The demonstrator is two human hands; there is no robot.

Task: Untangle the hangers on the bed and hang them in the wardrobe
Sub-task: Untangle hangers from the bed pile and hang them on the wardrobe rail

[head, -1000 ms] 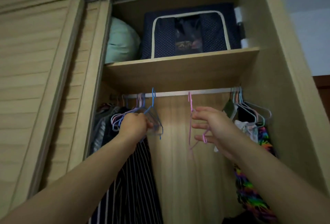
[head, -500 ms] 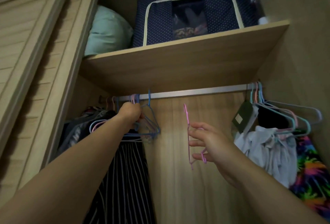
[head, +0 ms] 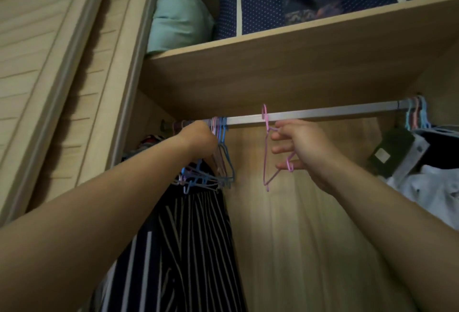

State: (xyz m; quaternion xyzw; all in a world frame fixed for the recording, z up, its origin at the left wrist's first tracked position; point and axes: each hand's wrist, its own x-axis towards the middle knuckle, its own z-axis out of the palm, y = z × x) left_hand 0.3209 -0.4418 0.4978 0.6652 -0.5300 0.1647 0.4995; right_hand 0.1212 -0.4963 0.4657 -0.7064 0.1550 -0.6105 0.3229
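A silver rail (head: 323, 113) runs across the open wardrobe under a wooden shelf (head: 285, 68). My right hand (head: 300, 147) pinches a thin pink hanger (head: 265, 152) by its neck, and the hook reaches up over the rail. My left hand (head: 198, 141) grips a bunch of blue and pink hangers (head: 218, 162) whose hooks sit on the rail at the left. The bed is out of view.
A dark striped garment (head: 188, 249) hangs below the left bunch. More hangers (head: 417, 115) with white and dark clothes (head: 427, 182) fill the right end. A navy storage box (head: 258, 6) and a mint pillow (head: 178, 18) sit on the shelf. The slatted sliding door (head: 49, 63) stands at the left.
My right hand has lifted the pink hanger so its hook now reaches the rail. My left hand has moved up close under the rail with its bunch. The camera has tilted upward and closer.
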